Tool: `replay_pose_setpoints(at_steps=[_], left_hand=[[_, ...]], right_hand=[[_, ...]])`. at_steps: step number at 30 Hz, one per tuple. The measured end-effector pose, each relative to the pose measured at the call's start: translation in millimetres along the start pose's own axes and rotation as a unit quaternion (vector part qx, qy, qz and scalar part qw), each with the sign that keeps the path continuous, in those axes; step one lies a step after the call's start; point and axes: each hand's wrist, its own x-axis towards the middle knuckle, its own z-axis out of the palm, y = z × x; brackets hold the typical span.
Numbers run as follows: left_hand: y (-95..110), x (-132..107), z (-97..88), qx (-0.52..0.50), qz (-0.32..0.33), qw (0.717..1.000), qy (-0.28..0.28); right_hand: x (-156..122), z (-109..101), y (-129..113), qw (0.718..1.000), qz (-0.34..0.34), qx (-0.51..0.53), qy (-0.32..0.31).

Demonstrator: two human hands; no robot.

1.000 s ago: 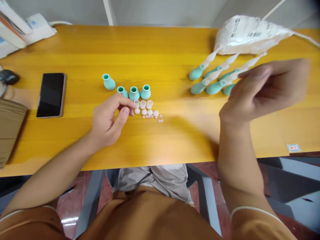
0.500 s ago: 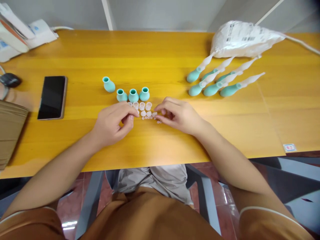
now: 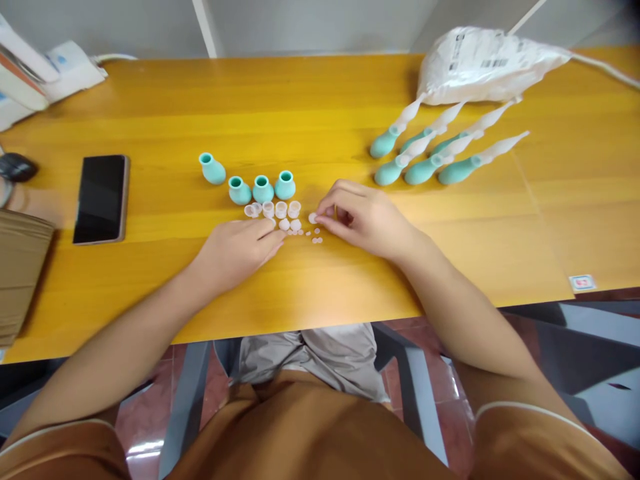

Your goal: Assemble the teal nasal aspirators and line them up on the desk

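Between my right thumb and fingertips is a small white disc (image 3: 313, 218); my right hand (image 3: 357, 217) is pinched on it just above the table. My left hand (image 3: 240, 250) rests with fingers together over the left end of the small parts, and what its fingertips hold, if anything, is hidden. Near them lie larger white discs (image 3: 295, 225) and several tiny white discs (image 3: 317, 241). Behind these stands a row of short clear plastic cups (image 3: 281, 210). Several teal rubber bulbs (image 3: 263, 189) with open mouths stand farther back.
At the back right lie several teal bulbs with white tapered nozzles (image 3: 457, 171), before a white plastic bag (image 3: 493, 67). A phone (image 3: 100, 199), a black mouse (image 3: 17, 167) and a cardboard box (image 3: 23, 273) are on the left. The table's front edge is close to me.
My right hand has drawn one white disc slightly away from the other discs. My left hand has moved a little right and turned flatter, its fingertips now near the tiny discs.
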Motion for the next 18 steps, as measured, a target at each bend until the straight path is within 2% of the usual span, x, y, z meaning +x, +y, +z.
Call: replay_pose_setpoints(at_steps=[3, 8, 18], left_hand=[[2.2, -0.4, 2.9, 0.041, 0.016, 0.999, -0.01], [0.0, -0.1, 4.1, 0.085, 0.034, 0.996, 0.01], [5.9, 5.6, 2.8, 0.1, 0.037, 0.994, 0.026]], right_hand=[[-0.3, -7.0, -0.2, 1.0, 0.004, -0.014, 0.019], [-0.3, -10.3, -1.5, 1.0, 0.009, -0.011, 0.024], [1.0, -6.8, -1.9, 1.0, 0.008, -0.005, 0.019]])
